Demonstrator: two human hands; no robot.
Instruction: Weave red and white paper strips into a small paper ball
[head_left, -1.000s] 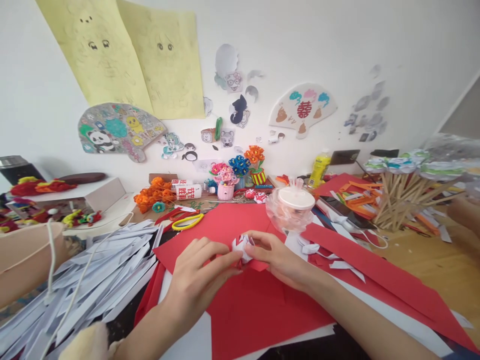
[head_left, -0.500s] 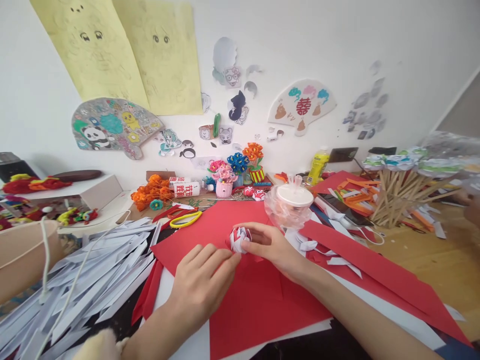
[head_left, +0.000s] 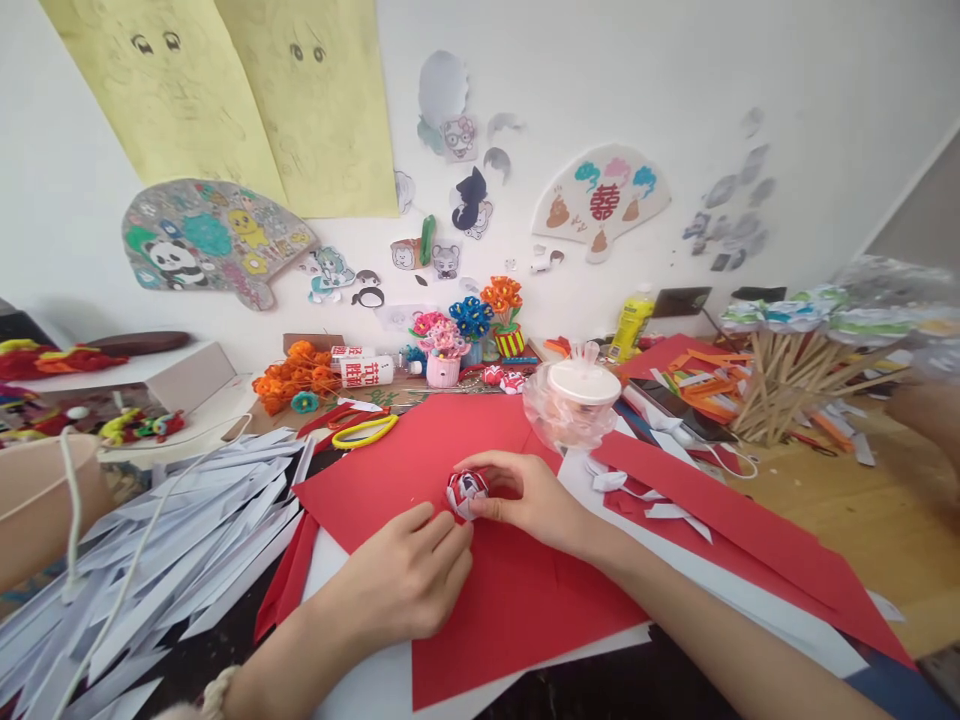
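Observation:
A small ball of folded red and white paper (head_left: 466, 492) is held just above the red sheet (head_left: 517, 590). My right hand (head_left: 532, 500) grips it from the right, thumb in front and fingers over the top. Close against its lower left side is my left hand (head_left: 412, 570), fingers curled and pressed together. Whatever the left fingertips pinch is hidden behind the knuckles. Under the red sheet lie white sheets. To the right, folded white paper pieces (head_left: 679, 512) rest on red paper.
Many white paper strips (head_left: 202, 540) cover the left side. Yellow-handled scissors (head_left: 365, 432) lie behind my left hand. A lidded cup in plastic (head_left: 574, 400) stands behind my right hand. At far right are bundled sticks (head_left: 795, 385) and another person's blurred hand (head_left: 926, 410).
The paper ball has turned, showing more red on top, and both hands have shifted slightly with it. The whole view has moved a little.

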